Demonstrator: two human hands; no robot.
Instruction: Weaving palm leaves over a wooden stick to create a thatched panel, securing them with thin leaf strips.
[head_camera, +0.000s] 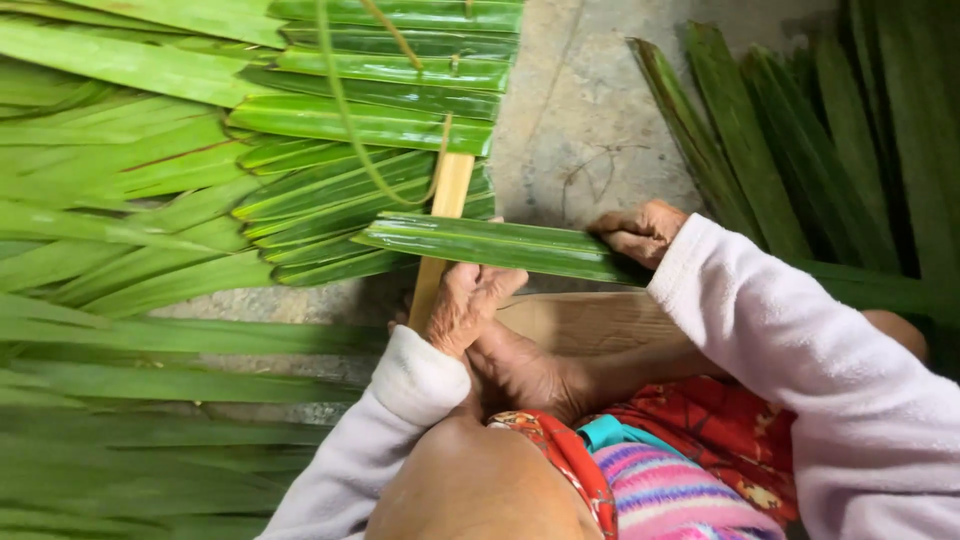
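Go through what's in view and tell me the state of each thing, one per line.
Left hand: closed around the wooden slat.
Right hand: pressing on the folded leaf's end.
Folded palm leaf: lying flat across the slat.
Wooden slat: partly covered by overlapping folded leaves.
Thatch panel: leaves folded, layered and stitched.
Loose palm leaves: unfolded, piled on the concrete.

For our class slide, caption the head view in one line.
Both hands, left and right, fold a green palm leaf over a wooden stick.

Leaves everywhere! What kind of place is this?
Probably a work spot on the ground where leaf roofing is woven: a bare concrete floor, piles of long green leaves, and folded leaves on a stick.
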